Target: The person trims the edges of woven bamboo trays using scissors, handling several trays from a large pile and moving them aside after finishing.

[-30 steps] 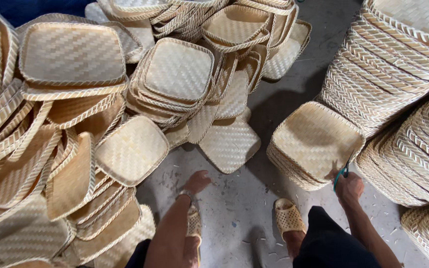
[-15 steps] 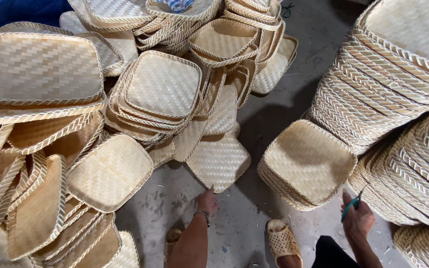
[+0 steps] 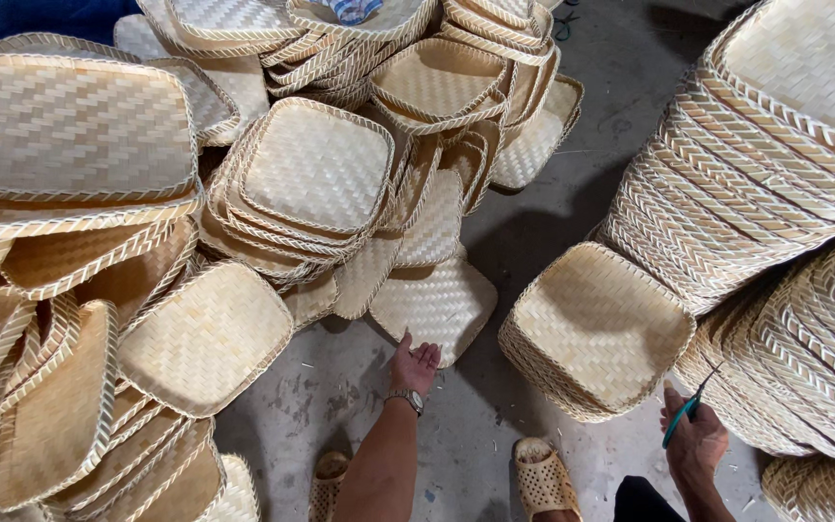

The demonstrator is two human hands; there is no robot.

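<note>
Left hand (image 3: 414,365) open, fingers spread, reaching at near edge of flat woven tray (image 3: 434,304) lying on concrete floor (image 3: 533,208) below leaning pile. Right hand (image 3: 694,443) closed around green-handled scissors (image 3: 685,411), beside low tray stack (image 3: 596,329). Best taken by rim, lifted level, scissor tips kept away.

A: What's piled on the left?

B: A big flat woven tray (image 3: 70,130) on top, with loose trays (image 3: 50,406) leaning under it, some on edge, and one tray (image 3: 207,336) lying flat by the bare floor (image 3: 553,208).

A: And the middle?

B: A nested stack (image 3: 313,179) of square trays, tilted. Behind it a jumbled heap (image 3: 437,82), with a blue and white scrap (image 3: 355,10) in the topmost tray.

A: The right side?

B: A tall neat stack (image 3: 775,164) with braided rims, and a lower stack (image 3: 814,348) leaning against it.

A: Anything on the floor?

B: Grey concrete with scuffs, and two perforated tan sandals (image 3: 541,478).
</note>
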